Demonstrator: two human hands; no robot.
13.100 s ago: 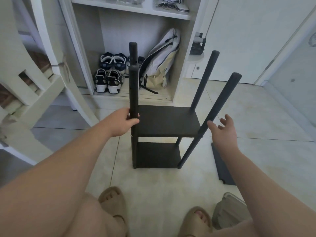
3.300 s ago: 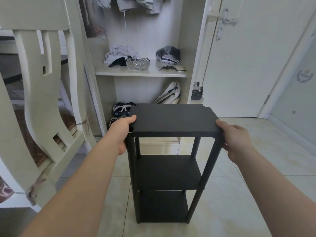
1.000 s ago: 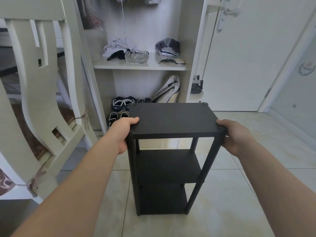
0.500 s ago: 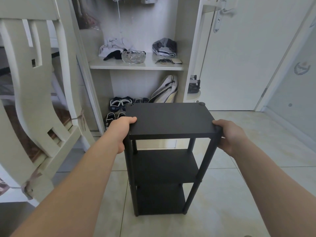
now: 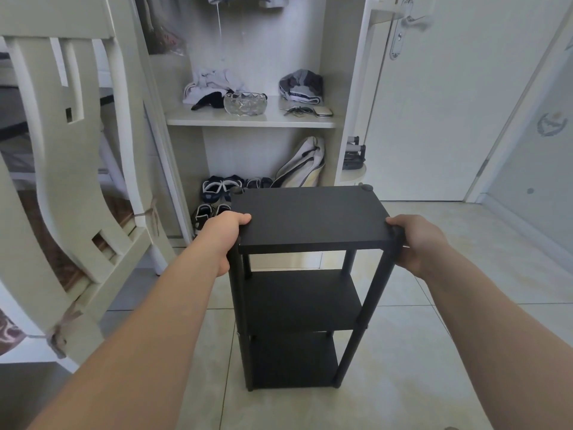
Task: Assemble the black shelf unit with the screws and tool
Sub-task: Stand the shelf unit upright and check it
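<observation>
- Head view: I see the black shelf unit (image 5: 310, 218) standing upright on the tiled floor (image 5: 434, 336), straight ahead of me and between my two forearms. It has three boards, one above the other, carried by four round posts.
- Left hand (image 5: 221, 234): its grip is closed on the near left corner of the top board. The thumb lies across the top face, and the other fingers are hidden under the edge.
- Right hand (image 5: 418, 240): its grip is wrapped round the near right corner, where the post meets the top board. The fingertips curl over the edge.
- A round cap (image 5: 368, 188) shows at the far right corner of the top board. I see no screws or tool.
- Behind the unit is an open white cabinet (image 5: 353, 88). On its shelf a glass bowl (image 5: 245, 103) sits between crumpled clothes.
- Below that shelf are dark shoes (image 5: 217, 187) on the left and a pale bag (image 5: 302, 164) leaning on the right.
- A white door (image 5: 434, 103) with a metal handle (image 5: 409, 23) stands to the right of the cabinet.
- A pale wooden chair (image 5: 62, 181) fills the left edge, well apart from the unit.
</observation>
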